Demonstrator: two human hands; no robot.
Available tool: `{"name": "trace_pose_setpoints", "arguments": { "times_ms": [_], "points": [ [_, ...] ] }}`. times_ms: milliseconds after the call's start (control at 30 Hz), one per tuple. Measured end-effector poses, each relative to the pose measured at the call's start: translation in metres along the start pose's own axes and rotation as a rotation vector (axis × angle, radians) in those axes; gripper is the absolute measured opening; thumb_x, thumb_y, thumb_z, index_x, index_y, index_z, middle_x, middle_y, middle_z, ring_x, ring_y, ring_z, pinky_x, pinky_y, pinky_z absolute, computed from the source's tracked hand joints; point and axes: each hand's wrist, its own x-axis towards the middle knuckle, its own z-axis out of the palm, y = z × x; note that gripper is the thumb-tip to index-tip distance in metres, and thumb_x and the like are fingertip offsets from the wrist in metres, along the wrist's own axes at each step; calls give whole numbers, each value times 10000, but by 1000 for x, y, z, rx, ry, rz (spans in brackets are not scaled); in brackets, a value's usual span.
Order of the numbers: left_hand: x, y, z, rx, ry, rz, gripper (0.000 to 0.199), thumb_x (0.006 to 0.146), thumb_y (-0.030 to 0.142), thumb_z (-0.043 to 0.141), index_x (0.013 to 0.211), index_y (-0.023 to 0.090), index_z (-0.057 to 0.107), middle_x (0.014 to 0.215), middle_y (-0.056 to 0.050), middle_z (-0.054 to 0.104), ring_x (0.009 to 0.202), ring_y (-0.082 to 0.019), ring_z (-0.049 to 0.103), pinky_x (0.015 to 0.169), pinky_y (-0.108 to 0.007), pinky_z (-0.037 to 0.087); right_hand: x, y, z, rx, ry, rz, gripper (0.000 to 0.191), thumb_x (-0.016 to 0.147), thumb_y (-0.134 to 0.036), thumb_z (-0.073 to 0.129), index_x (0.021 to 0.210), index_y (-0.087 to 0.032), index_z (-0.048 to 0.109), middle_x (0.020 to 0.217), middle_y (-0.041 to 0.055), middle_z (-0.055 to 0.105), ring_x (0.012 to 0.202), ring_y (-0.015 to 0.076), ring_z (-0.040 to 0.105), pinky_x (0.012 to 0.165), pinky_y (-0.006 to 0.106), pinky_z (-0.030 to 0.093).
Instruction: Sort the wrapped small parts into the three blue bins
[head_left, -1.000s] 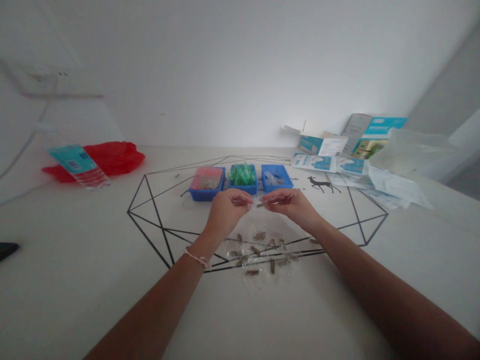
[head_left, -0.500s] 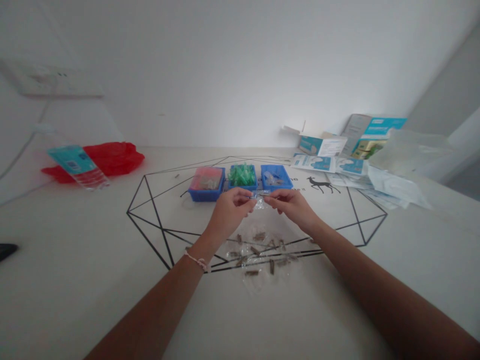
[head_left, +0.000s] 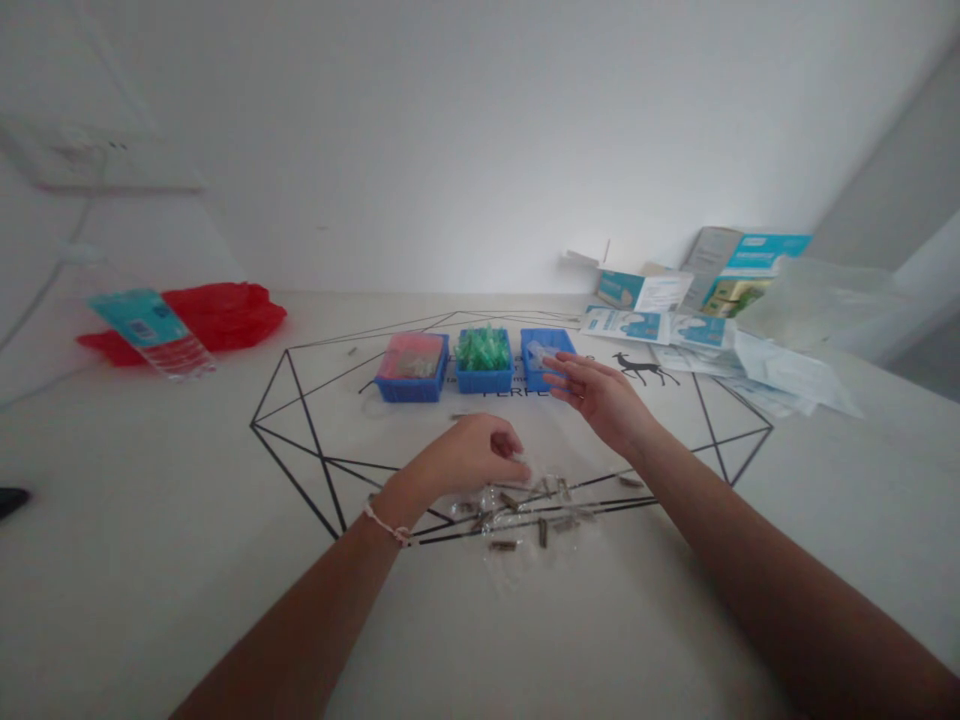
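Part-way at best, it seems!
Right hand, centre right, fingers loosely spread at the blue tray; left hand, mid-frame, curled, any pinch impossible to tell. Clear pieces are in that tray; small packets lie loose at lower centre, apparently still to do.

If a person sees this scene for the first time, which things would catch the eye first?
Probably the bright green pieces in the middle blue box, with the right hand at the right-hand box. The crumpled red plastic at the left also stands out. Nearer, the left hand is by scattered clear packets.
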Motion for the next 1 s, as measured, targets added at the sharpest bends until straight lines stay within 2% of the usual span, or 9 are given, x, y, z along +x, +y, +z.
{"name": "trace_pose_setpoints", "arguments": {
  "times_ms": [133, 267, 367, 433, 533, 600, 767, 900, 1000],
  "points": [
    [-1, 2, -8, -114, 18, -38, 235, 589, 311, 814, 756, 170, 729, 735, -69, 748, 679, -203, 673, 607, -283, 482, -3, 3, 2, -174, -71, 41, 212, 749, -353, 788, 870, -185, 744, 940, 88, 769, 706, 143, 670, 605, 252, 515],
    [-4, 5, -17, -163, 56, -54, 167, 636, 321, 799, 675, 168, 745, 675, -61, 733, 637, -187, 655, 608, -289, 496, -10, 9, 8, -379, -263, 78, 200, 716, -351, 807, 793, -174, 756, 851, 72, 748, 671, 125, 628, 562, 229, 473],
    [-3, 8, -20, -364, 196, -62, 147, 654, 292, 790, 663, 157, 733, 674, -56, 719, 676, -177, 663, 689, -311, 541, -14, 10, 12, -430, -346, 100, 249, 740, -396, 792, 838, -168, 766, 777, 50, 724, 647, 118, 612, 565, 231, 468],
    [-1, 9, -20, -479, 315, -48, 165, 645, 294, 808, 689, 153, 733, 717, -53, 721, 712, -165, 659, 708, -304, 546, -16, 9, 13, -411, -407, 126, 303, 749, -439, 785, 884, -169, 763, 808, 48, 731, 651, 117, 620, 578, 236, 474],
    [2, 8, -19, -522, 428, -64, 216, 630, 325, 832, 736, 156, 749, 755, -50, 719, 690, -144, 621, 602, -260, 499, -17, 8, 12, -363, -479, 125, 324, 693, -443, 831, 852, -173, 746, 820, 38, 737, 639, 114, 616, 582, 240, 471],
    [3, 7, -18, -557, 424, -91, 234, 618, 325, 847, 741, 149, 754, 739, -52, 711, 665, -137, 605, 580, -258, 484, -16, 9, 12, -348, -453, 96, 307, 670, -425, 848, 793, -169, 734, 745, 21, 712, 603, 103, 585, 572, 239, 454],
    [3, 7, -16, -627, 322, -125, 202, 600, 249, 863, 706, 122, 747, 726, -64, 709, 684, -147, 634, 706, -316, 551, -13, 10, 11, -329, -294, 42, 283, 678, -415, 836, 752, -167, 721, 609, -19, 619, 532, 82, 507, 531, 239, 397],
    [1, 8, -17, -438, 292, -184, 140, 676, 254, 798, 740, 134, 763, 701, -47, 689, 642, -138, 609, 540, -247, 478, -13, 11, 11, -337, -268, 14, 307, 685, -436, 826, 681, -168, 677, 542, -43, 548, 497, 72, 454, 494, 230, 354],
    [-1, 9, -18, -389, 287, -221, 124, 714, 261, 764, 745, 141, 755, 654, -33, 677, 596, -126, 606, 499, -221, 432, -13, 11, 12, -340, -264, 4, 313, 692, -442, 820, 675, -169, 668, 523, -49, 543, 468, 68, 447, 467, 222, 343]
  ]
}}
